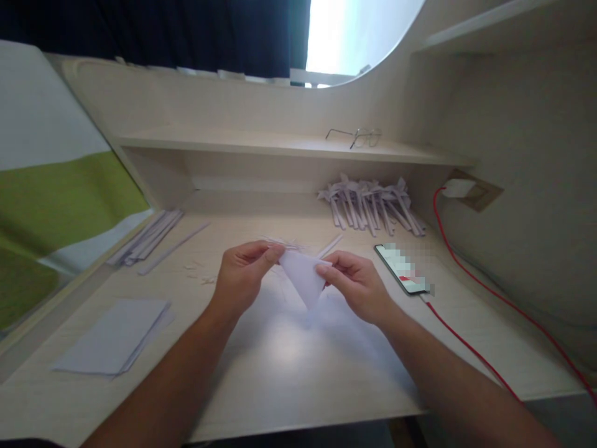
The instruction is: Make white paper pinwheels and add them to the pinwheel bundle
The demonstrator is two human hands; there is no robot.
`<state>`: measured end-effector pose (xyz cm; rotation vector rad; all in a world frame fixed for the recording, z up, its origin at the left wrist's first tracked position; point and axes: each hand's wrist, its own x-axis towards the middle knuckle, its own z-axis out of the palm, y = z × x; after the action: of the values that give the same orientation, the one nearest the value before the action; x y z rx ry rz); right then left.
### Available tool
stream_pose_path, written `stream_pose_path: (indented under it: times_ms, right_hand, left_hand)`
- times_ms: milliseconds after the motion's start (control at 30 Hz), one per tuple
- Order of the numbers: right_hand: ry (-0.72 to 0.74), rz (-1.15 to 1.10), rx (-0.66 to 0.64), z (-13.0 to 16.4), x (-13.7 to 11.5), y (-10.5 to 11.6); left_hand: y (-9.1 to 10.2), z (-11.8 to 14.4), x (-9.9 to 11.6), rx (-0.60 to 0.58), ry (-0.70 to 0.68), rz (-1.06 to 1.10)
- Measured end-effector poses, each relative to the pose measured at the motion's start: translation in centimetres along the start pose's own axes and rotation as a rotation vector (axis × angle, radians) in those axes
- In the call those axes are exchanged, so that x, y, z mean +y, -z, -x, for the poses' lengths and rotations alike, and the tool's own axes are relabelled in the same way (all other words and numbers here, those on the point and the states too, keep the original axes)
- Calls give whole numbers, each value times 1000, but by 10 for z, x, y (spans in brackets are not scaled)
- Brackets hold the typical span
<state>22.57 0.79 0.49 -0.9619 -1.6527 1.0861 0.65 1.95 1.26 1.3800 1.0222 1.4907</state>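
While the desk (289, 367) spreads bare beneath them, both hands hold a folded white paper piece (303, 277) just above it, its long axis slanting from upper left down to a point at lower right. The left hand (242, 274) pinches the upper-left corner, and the right hand (357, 283) pinches the right edge, equally near.

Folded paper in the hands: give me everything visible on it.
The folded paper is white and thin, shaped into a triangle whose point hangs down toward the desk. It is held in the air just above the desktop, apart from it. The left hand pinches its upper left corner; the right hand pinches its upper right edge. Its surface looks plain and unprinted.
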Motion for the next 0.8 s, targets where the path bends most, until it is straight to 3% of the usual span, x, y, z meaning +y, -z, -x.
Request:
stream_pose_path:
  times_ms: [300, 500, 667, 800]
  right_hand:
    - [-20, 13, 26, 1, 10, 3]
    - [-33, -28, 3, -4, 16, 4]
    - [-36, 61, -6, -8, 21, 0]
    - [-54, 254, 15, -14, 18, 13]
  left_hand:
    - [-6, 10, -14, -265, 140, -95]
    - [-11, 7, -28, -341, 143, -132]
    - [-14, 9, -34, -486, 183, -116]
    - [-14, 6, -40, -426, 184, -140]
